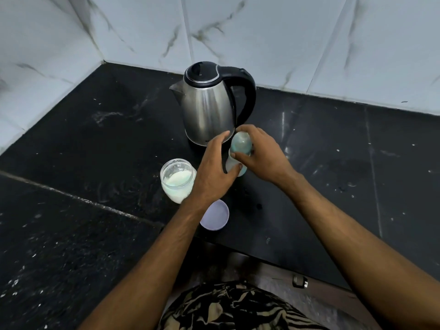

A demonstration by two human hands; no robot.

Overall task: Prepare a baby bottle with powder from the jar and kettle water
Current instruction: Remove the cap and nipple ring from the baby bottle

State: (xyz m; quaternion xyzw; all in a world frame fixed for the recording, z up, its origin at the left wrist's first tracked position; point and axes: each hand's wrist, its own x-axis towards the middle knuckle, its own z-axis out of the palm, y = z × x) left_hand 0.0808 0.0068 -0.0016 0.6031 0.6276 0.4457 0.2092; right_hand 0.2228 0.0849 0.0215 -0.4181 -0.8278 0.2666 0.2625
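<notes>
Fingers of the right hand (258, 153) curl around the bottle (239, 154) cap, probably to unscrew it; left hand (214, 167) steadies its body, just before the kettle (209, 103), right of the open jar (177, 179).

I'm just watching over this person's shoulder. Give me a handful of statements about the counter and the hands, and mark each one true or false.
1. The jar is open, with white powder inside. True.
2. The kettle is lifted off the counter and pouring. False: it stands upright behind the hands, lid shut.
3. The right hand grips the top of the baby bottle. True.
4. The lid sits on the jar. False: it lies on the counter, nearer the person.
5. The left hand holds the jar. False: it is at the bottle's lower part, beside the jar.
</notes>
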